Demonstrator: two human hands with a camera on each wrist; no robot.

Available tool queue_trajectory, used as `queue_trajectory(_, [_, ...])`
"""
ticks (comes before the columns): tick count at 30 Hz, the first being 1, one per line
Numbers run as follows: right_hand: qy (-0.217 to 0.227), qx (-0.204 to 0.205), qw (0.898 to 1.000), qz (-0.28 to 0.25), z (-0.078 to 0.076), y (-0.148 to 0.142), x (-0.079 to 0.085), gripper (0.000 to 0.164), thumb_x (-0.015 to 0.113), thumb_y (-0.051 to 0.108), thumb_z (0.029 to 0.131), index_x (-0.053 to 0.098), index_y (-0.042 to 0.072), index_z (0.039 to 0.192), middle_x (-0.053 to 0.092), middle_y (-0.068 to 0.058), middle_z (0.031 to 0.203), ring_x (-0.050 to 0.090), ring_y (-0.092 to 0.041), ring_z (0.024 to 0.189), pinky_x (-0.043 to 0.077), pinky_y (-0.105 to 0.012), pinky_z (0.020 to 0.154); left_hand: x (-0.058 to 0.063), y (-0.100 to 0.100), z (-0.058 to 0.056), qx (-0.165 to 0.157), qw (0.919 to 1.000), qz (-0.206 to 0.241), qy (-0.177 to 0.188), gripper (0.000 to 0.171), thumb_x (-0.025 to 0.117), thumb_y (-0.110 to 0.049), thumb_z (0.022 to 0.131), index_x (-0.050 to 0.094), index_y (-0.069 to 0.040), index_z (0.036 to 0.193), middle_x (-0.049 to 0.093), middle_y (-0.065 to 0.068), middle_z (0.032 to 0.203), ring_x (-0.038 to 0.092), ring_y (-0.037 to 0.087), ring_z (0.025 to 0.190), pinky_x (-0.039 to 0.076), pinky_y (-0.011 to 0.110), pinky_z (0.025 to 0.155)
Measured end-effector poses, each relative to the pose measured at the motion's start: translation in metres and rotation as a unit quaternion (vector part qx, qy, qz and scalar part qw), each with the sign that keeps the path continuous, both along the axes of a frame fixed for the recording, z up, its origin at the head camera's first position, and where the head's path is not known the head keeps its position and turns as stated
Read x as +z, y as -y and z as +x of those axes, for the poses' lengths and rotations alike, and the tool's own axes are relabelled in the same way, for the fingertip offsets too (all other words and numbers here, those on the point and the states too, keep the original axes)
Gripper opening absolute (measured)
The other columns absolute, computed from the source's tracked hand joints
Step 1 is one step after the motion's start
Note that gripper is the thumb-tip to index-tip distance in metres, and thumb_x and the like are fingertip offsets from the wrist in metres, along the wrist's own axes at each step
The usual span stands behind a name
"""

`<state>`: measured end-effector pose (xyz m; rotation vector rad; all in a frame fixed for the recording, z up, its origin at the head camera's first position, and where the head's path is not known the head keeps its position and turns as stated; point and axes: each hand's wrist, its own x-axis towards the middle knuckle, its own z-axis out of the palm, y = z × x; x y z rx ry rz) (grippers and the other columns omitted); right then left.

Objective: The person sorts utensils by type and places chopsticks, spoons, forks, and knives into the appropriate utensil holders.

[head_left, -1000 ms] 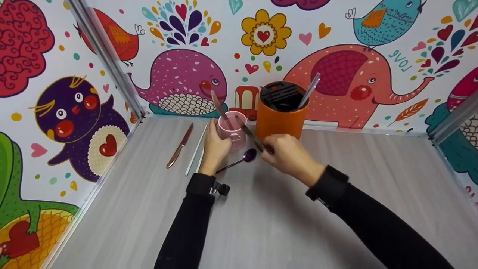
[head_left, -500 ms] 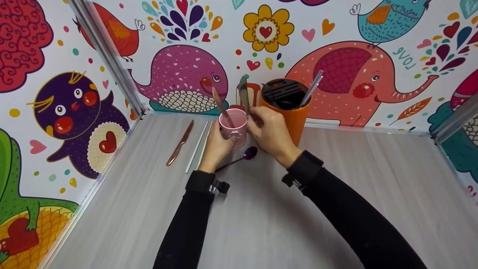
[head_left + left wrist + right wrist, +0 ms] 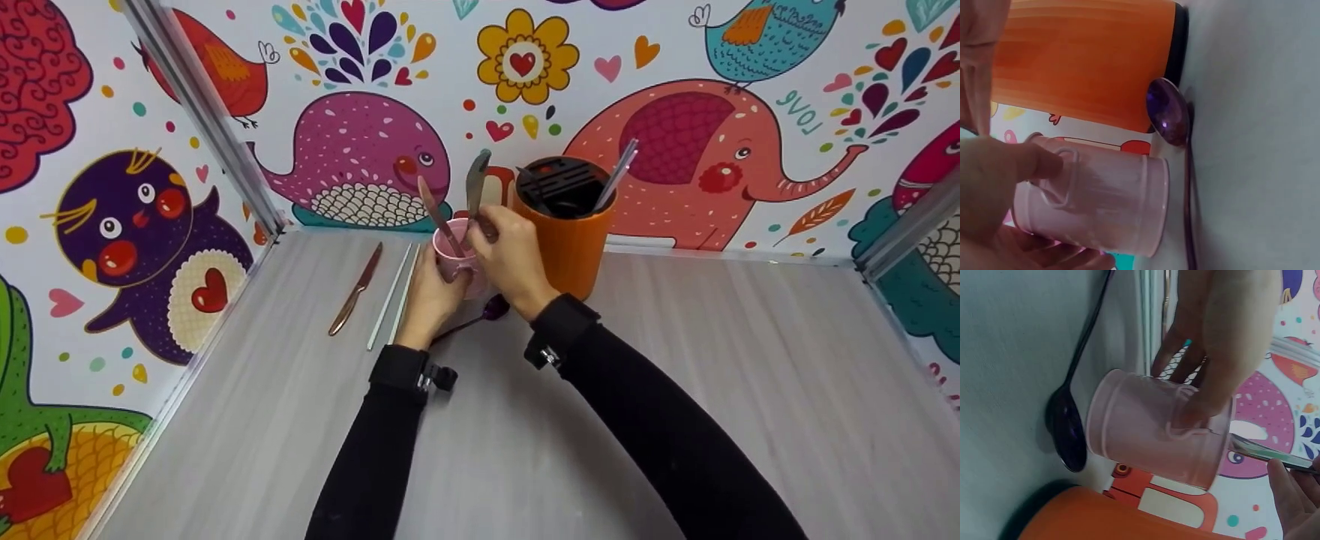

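Left hand (image 3: 431, 301) grips the pink cup (image 3: 1103, 199); right hand (image 3: 511, 256) pinches a blade-up knife (image 3: 477, 184) at the rim. Step appears to be insertion; next move likely calls for lowering, then release.

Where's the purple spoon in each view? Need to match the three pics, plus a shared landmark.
Head: spoon just below centre, handle slanting down-left.
Left wrist: spoon right of centre, bowl up, handle running to the bottom edge.
Right wrist: spoon left of centre, bowl down, handle running to the top edge.
Shared landmark: pink cup, near the spoon in all three.
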<state>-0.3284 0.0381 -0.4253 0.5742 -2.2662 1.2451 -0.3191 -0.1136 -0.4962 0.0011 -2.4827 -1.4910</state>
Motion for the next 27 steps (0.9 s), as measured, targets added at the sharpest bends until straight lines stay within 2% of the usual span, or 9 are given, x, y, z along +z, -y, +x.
queue_trajectory(4, [0.028,0.005,1.0,0.011,-0.004,0.006,-0.008,0.021,0.072,0.011,0.105,0.079,-0.002,0.12,0.082,-0.016,0.115,0.08,-0.026,0.102,0.067,-0.038,0.098,-0.002,0.0,0.0,0.005,1.0,-0.005,-0.007,0.078,0.077,-0.017,0.097,0.042,0.002,0.164,0.054,0.027,0.163,0.053,0.041,0.154,0.041,0.054,0.131])
queue_trajectory(17, [0.125,-0.015,0.99,0.056,-0.009,0.01,-0.025,0.028,0.073,0.017,0.106,0.079,0.005,0.13,0.083,-0.01,0.112,0.077,-0.023,0.097,0.067,-0.035,0.094,0.0,-0.001,0.001,0.004,0.9992,0.013,0.037,0.078,0.075,-0.024,0.103,0.038,-0.005,0.168,0.05,0.022,0.168,0.052,0.037,0.155,0.044,0.054,0.13])
queue_trajectory(22, [0.147,-0.034,0.985,0.084,-0.014,0.008,-0.03,0.024,0.072,0.021,0.107,0.081,0.01,0.125,0.084,-0.008,0.111,0.077,-0.024,0.101,0.066,-0.036,0.096,0.0,-0.002,-0.002,0.006,0.9993,0.01,0.035,0.075,0.073,-0.022,0.103,0.039,-0.003,0.167,0.05,0.023,0.168,0.051,0.037,0.156,0.042,0.053,0.131])
queue_trajectory(27, [0.15,-0.028,0.98,0.125,-0.015,0.009,-0.029,0.025,0.068,0.027,0.109,0.085,0.009,0.109,0.08,-0.008,0.109,0.072,-0.025,0.098,0.065,-0.036,0.09,0.001,0.0,-0.002,0.008,0.9993,0.008,0.035,0.073,0.073,-0.018,0.102,0.041,-0.003,0.166,0.053,0.022,0.165,0.054,0.037,0.154,0.045,0.053,0.129])
